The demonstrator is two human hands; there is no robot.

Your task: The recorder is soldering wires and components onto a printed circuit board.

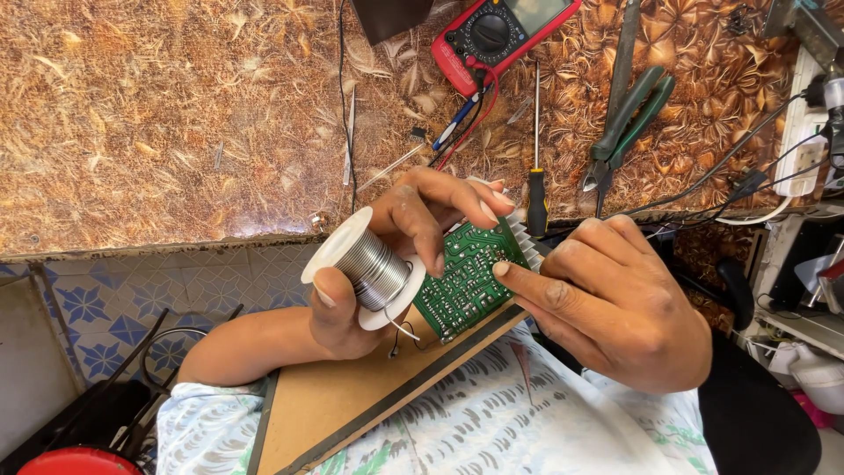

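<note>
A brown wooden board (334, 396) lies across the lap. Above it, the left hand (387, 255) grips a white spool of silver solder wire (365, 268), fingers also pinching a green circuit board (466, 281). The right hand (615, 308) seems to pinch the board's edge. Beyond, the bench (176, 114) carries a black-handled screwdriver (536, 158), green-handled pliers (624, 123) and a red multimeter (501, 35).

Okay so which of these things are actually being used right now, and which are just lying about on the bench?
In use:
- solder spool, gripped in the left hand
- green circuit board, pinched between the left hand and right hand
- brown board on the lap beneath them

Lying about:
- red multimeter
- screwdriver
- green-handled pliers
- white power strip
</note>
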